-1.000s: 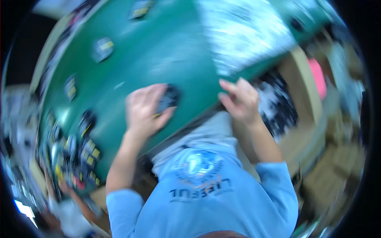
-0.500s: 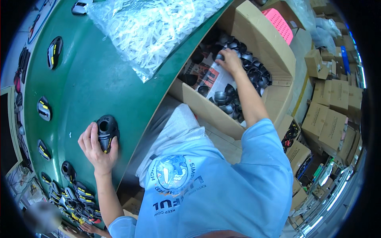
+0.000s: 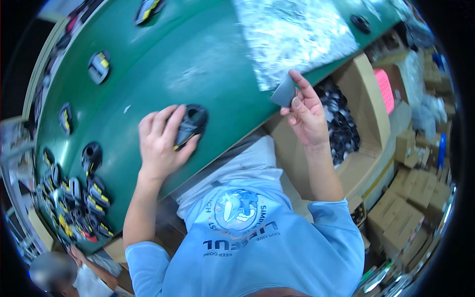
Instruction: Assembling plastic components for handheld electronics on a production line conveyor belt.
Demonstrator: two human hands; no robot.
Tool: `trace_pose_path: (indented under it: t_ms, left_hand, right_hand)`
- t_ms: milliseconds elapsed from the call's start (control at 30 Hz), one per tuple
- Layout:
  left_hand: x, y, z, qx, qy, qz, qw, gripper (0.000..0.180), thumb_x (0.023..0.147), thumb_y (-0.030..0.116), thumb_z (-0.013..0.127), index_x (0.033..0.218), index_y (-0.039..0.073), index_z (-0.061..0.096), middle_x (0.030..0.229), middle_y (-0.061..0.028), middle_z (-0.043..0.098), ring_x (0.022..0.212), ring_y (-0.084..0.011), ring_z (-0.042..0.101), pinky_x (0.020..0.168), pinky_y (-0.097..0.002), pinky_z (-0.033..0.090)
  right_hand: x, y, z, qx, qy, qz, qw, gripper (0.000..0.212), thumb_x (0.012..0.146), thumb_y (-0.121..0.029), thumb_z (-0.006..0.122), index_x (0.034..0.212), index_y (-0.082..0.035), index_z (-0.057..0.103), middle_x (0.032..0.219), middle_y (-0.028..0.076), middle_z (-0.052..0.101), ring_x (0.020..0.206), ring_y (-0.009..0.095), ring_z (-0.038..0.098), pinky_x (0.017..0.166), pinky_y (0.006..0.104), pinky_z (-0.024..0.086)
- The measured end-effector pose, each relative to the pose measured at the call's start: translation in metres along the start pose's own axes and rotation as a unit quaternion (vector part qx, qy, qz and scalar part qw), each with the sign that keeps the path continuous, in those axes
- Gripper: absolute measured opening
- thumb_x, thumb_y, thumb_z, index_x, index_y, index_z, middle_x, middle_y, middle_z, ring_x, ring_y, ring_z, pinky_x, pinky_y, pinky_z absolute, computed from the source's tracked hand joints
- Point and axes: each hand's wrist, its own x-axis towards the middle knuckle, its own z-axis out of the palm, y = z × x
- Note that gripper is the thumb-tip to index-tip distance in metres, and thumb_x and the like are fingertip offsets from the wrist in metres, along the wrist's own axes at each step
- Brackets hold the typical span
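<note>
On the green tabletop (image 3: 198,69), my left hand (image 3: 161,141) is closed around a black molded plastic part (image 3: 197,116) with a round hole at its top and a yellow stripe lower down. My right hand (image 3: 308,116), raised at the table's edge, pinches a thin, curved grey shell piece (image 3: 283,92) between thumb and fingers. Behind that wrist, an open cardboard box (image 3: 371,89) holds many dark curved shells (image 3: 344,131), partly covered by my forearm.
A clear plastic bag (image 3: 297,37) of translucent strips lies beyond my right hand. Several black-and-yellow parts (image 3: 74,198) cluster at the left, near a co-worker's hand (image 3: 75,254). A pink basket (image 3: 384,91) and stacked cartons (image 3: 403,203) stand at the right.
My right hand has come up out of the box with a grey shell piece and moved over the table's edge. The left hand still holds the black part. The whole view has shifted.
</note>
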Motion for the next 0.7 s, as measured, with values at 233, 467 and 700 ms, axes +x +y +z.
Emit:
trace_pose_path:
  t_ms: [233, 467, 700]
  left_hand:
    - [0.0, -0.001, 0.006, -0.017, 0.046, -0.014, 0.999, 0.069, 0.079, 0.032, 0.091, 0.141, 0.012, 0.071, 0.134, -0.0099, 0.069, 0.117, -0.0356, 0.062, 0.106, -0.0491, 0.049]
    - [-0.005, -0.008, 0.008, -0.039, 0.056, -0.005, 0.998, 0.075, 0.081, 0.039, 0.09, 0.147, 0.012, 0.067, 0.132, -0.0083, 0.068, 0.117, -0.0338, 0.061, 0.107, -0.0486, 0.048]
    - [-0.008, -0.011, 0.013, -0.064, 0.066, -0.014, 0.996, 0.094, 0.082, 0.043, 0.092, 0.16, 0.007, 0.053, 0.129, -0.0112, 0.071, 0.118, -0.0348, 0.062, 0.107, -0.0492, 0.048]
  right_hand:
    - [0.024, 0.029, 0.079, -0.122, -0.095, 0.047, 0.987, 0.075, 0.103, 0.001, 0.07, 0.169, -0.001, 0.033, 0.126, 0.013, 0.071, 0.107, 0.024, 0.08, 0.06, 0.0205, 0.06]
    - [0.045, 0.053, 0.098, -0.168, -0.104, 0.023, 0.98, 0.028, 0.103, -0.004, 0.076, 0.122, -0.007, 0.055, 0.11, 0.003, 0.067, 0.097, 0.009, 0.065, 0.087, 0.0284, 0.058]
    - [0.042, 0.051, 0.118, -0.604, -0.142, -0.196, 0.76, 0.025, 0.089, -0.018, 0.089, 0.108, -0.004, 0.081, 0.104, 0.01, 0.073, 0.096, 0.029, 0.066, 0.089, 0.0378, 0.053]
